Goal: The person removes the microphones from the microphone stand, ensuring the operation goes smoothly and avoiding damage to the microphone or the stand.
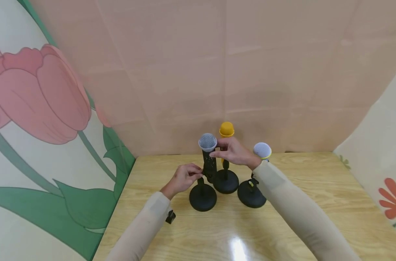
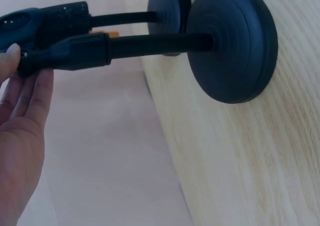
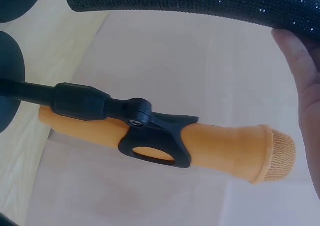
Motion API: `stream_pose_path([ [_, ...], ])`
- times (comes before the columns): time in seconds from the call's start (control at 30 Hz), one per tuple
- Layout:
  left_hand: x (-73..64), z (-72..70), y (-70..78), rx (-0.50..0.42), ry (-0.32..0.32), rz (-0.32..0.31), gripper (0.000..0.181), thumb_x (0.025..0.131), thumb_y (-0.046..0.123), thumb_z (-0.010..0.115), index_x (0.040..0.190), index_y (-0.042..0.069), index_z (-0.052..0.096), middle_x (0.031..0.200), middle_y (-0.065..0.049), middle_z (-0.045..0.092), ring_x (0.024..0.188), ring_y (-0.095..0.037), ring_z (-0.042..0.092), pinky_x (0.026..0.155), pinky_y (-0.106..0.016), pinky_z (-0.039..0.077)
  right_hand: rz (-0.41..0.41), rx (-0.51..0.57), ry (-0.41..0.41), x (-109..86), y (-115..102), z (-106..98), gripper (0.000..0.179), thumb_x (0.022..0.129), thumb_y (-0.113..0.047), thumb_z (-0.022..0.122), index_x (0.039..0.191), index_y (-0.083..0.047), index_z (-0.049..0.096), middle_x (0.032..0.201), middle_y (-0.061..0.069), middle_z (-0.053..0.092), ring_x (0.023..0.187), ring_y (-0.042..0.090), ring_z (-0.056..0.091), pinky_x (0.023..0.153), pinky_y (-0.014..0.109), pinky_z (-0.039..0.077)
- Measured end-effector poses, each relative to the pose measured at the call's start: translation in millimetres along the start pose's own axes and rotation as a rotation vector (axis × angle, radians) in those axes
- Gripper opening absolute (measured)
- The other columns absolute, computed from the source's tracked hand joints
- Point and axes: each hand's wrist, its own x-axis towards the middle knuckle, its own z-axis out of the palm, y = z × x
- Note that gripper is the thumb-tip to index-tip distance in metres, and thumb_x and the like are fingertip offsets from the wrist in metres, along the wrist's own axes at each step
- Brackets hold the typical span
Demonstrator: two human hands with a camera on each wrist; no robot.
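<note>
Pink backdrop (image 1: 171, 72) ran along the back edge of the table (image 1: 184, 239) at 12 o'clock; tulip panel (image 1: 64, 98) walled it off toward 10, flower panel (image 1: 374, 137) toward 3. Clock centre: the black microphone (image 1: 208, 158), near-upright, silver head up, with the near stand (image 2: 150, 45) at 6. Right hand (image 1: 235, 151) gripped it just below the head; left hand (image 1: 182, 178), at 8, pinched the joint (image 2: 32, 60) at that stand's top.

Status: yellow microphone (image 3: 220, 143) at 1 o'clock looked done, seated in its clip (image 3: 170, 133). White-headed microphone (image 1: 262, 150) at 3 was probably mounted too, but the right sleeve (image 1: 292, 195) hid most of it, so unconfirmed. Black one looked like the remaining item; couldn't tell if it was fully seated. Likely left: confirm the fit, square it up, release.

Room: stand bases sat just beside one another, so tight from 3 to 6 o'clock. Yellow microphone stood right by the right hand; little slack at 1. Backdrop limited reach at 12. Best working room: bare wood further out at 6, plus a strip toward 8.
</note>
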Motion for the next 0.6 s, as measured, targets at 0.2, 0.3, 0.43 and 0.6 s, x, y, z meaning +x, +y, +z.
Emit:
stream_pose_path([
  [0.2,4.6,3.0,-1.4,-0.002,0.023,0.014,0.012,0.091,0.002,0.072,0.101,-0.003,0.077,0.102,-0.01,0.071,0.095,-0.024,0.068,0.078,-0.025,0.057,0.01,0.02,-0.015,5.5,-1.0,-8.8,0.026,0.087,-0.001,0.076,0.112,0.004,0.071,0.108,0.014,0.073,0.088,0.019,0.066,0.076,0.036,0.056],
  [0.3,8.5,4.8,-1.9,-0.001,0.035,0.021,0.013,0.09,0.001,0.072,0.101,-0.003,0.077,0.102,-0.011,0.071,0.096,-0.024,0.068,0.078,-0.025,0.057,0.008,0.016,-0.032,9.2,1.6,-14.8,0.026,0.087,-0.002,0.076,0.112,0.004,0.071,0.107,0.013,0.073,0.086,0.018,0.066,0.074,0.035,0.056],
  [0.43,12.2,6.3,-1.8,0.002,0.041,0.022,0.013,0.091,0.001,0.072,0.102,-0.003,0.077,0.102,-0.012,0.072,0.096,-0.024,0.068,0.078,-0.024,0.057,0.001,0.024,-0.051,13.2,3.6,-21.5,0.026,0.088,-0.003,0.076,0.112,0.003,0.071,0.109,0.013,0.073,0.089,0.018,0.067,0.077,0.031,0.056],
  [0.6,12.4,6.7,-0.5,0.001,0.041,0.033,0.013,0.091,0.001,0.072,0.102,-0.004,0.077,0.102,-0.012,0.072,0.096,-0.025,0.068,0.078,-0.026,0.057,0.001,0.049,-0.06,14.7,1.2,-25.7,0.026,0.088,-0.003,0.075,0.114,0.003,0.071,0.111,0.013,0.073,0.095,0.023,0.067,0.081,0.031,0.055],
])
